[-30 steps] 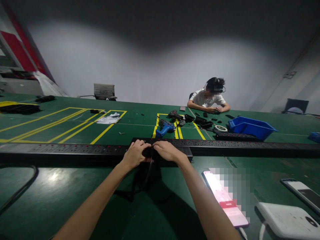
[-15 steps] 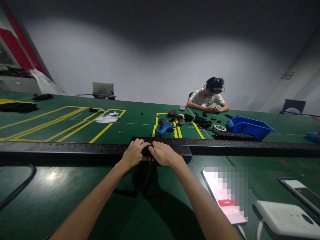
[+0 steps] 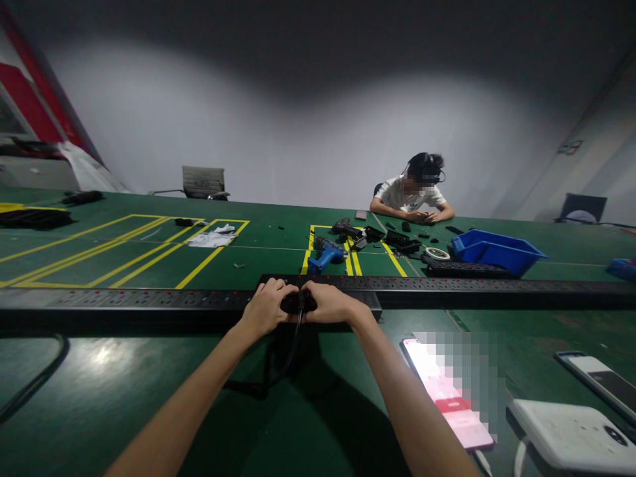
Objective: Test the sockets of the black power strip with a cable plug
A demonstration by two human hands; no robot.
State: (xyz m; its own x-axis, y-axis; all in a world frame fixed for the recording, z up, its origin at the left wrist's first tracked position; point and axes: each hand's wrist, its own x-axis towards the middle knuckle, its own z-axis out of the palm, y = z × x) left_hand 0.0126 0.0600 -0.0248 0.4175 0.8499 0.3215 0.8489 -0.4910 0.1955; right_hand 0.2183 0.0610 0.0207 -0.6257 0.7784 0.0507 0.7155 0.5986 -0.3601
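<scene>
Long black power strips point(image 3: 447, 289) with red dots run across the green table. At their middle, in front of me, a shorter black block point(image 3: 370, 301) lies against them. My left hand point(image 3: 268, 306) and my right hand point(image 3: 325, 303) meet over this block, fingers curled round a black part at the end of a black cable point(image 3: 293, 351). The cable hangs from between the hands and bends left onto the table. Fingertips and the part they pinch are partly hidden.
Beyond the strips lie a blue drill point(image 3: 325, 255), black pieces point(image 3: 400, 242), a blue bin point(image 3: 497, 250) and white cloth point(image 3: 213, 236). A person point(image 3: 415, 189) sits across the table. Phones point(image 3: 447, 391) and a white device point(image 3: 571, 434) lie at the right front.
My right hand has shifted slightly; its thumb and fingers now sit more openly around the cable end, which shows more. My left hand is almost unmoved.
</scene>
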